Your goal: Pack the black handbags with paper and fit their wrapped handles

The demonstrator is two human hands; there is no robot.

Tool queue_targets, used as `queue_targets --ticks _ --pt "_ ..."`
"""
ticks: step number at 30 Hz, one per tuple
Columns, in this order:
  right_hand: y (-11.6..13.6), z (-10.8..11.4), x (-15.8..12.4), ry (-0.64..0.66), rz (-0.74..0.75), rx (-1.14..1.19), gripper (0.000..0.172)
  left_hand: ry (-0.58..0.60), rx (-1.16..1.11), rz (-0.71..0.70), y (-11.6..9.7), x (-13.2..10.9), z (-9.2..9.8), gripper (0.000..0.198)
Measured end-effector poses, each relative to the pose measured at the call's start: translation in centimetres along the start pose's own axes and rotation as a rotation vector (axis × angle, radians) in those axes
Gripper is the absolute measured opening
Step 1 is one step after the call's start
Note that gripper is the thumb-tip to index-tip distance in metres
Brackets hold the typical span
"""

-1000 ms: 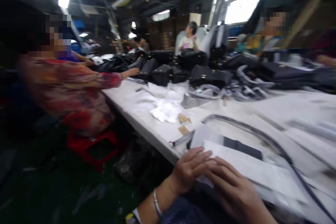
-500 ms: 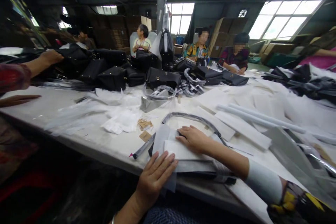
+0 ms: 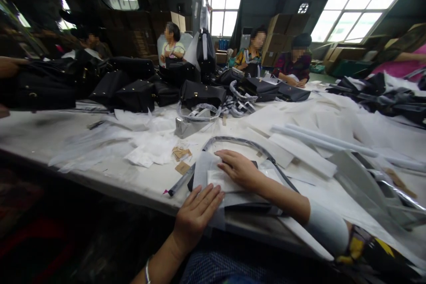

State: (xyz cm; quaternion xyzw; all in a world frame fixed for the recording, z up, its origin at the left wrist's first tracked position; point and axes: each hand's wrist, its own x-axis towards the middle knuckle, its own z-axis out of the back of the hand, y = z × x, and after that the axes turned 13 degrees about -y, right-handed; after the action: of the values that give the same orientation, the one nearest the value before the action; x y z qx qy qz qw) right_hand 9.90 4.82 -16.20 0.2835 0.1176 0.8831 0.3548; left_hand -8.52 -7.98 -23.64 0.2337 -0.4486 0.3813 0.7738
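left hand (image 3: 198, 211) flat, fingers spread, pressing white sheet (image 3: 220, 182) at its 7 o'clock, gripping nothing | right hand (image 3: 238, 169) flat on sheet, gripping nothing | sheet at table (image 3: 49, 135) near edge, pen (image 3: 181, 182) at its 9 o'clock

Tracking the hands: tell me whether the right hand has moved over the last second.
Yes. The right hand slid away from the table edge, farther onto the white sheet, now level with the brown tag.

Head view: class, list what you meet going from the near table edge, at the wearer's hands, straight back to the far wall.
left hand → right hand pressing a white sheet → curved dark strap → black handbag → seated person in a patterned top → window
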Motion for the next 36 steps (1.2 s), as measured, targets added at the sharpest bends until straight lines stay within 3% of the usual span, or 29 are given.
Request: queue_targets --ticks 3,6,9,13,18,24,30,36 --pt "2.9 1.2 -5.4 -0.326 0.081 0.206 0.024 0.011 0.009 0.015 0.2 0.1 -0.3 0.038" --pt "4.8 -0.1 -10.9 -0.301 0.309 0.272 0.021 0.031 0.008 0.019 0.3 0.3 -0.6 0.038" --pt "5.2 -3.4 -14.0 -0.282 0.453 0.072 0.026 0.054 0.014 0.017 0.4 0.4 -0.6 0.041" --pt "5.0 -7.6 -14.0 -0.379 0.444 -0.135 0.024 0.068 0.027 -0.003 0.4 0.7 -0.2 0.04" --pt "5.6 -10.0 -12.5 -0.554 0.34 -0.169 0.012 0.094 0.038 -0.036 0.6 1.3 0.2 0.038" --pt "6.0 -9.7 -12.0 -0.661 0.293 -0.05 0.016 0.104 0.042 -0.049 0.8 1.5 0.3 0.039" --pt "6.2 -8.3 -12.6 -0.635 0.34 0.046 0.018 0.105 0.053 -0.081 0.9 1.1 0.2 0.04" --pt "7.4 -8.7 -13.1 -0.526 0.343 0.263 0.022 0.091 0.102 -0.078 0.6 0.7 -0.2 0.043"
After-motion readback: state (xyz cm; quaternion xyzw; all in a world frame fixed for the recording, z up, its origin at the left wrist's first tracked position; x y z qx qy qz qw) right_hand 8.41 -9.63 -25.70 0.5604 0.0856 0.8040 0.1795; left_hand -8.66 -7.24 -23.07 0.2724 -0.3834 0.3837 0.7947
